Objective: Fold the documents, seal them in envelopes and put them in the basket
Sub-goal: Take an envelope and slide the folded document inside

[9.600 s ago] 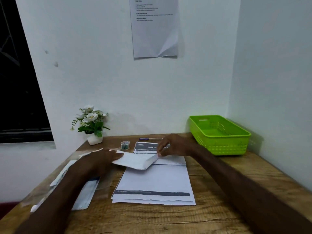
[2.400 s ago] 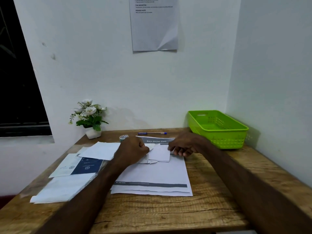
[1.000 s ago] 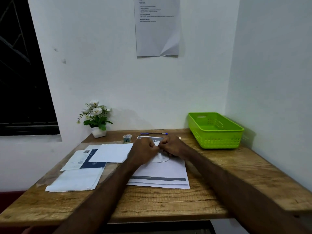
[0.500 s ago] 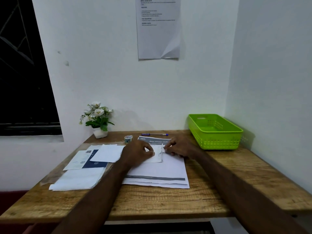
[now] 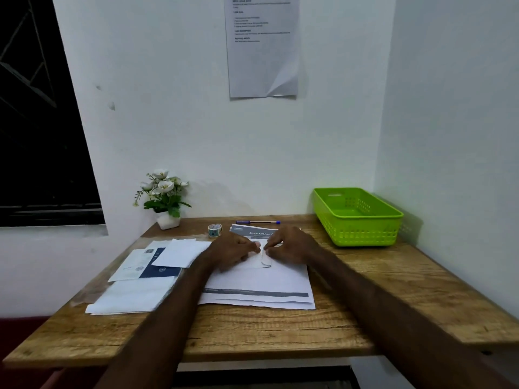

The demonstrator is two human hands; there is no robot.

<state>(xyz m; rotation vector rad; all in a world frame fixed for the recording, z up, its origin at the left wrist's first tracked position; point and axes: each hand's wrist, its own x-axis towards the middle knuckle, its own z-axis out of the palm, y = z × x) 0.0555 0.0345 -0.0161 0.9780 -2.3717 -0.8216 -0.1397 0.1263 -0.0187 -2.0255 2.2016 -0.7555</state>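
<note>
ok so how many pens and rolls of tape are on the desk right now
2: one pen along the back edge by the wall, and one tape roll just in front of it to the left, beside the documents. More could be hidden under the papers.

White-flowered plant in a white pot set at the desk's back left corner, blue pen laid along the back edge, printed sheet taped to the wall, dark window seen at left.

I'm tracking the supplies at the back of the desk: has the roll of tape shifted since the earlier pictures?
No. The roll of tape sits in the same spot, between the flower pot and the pen; only the camera moved.
</note>
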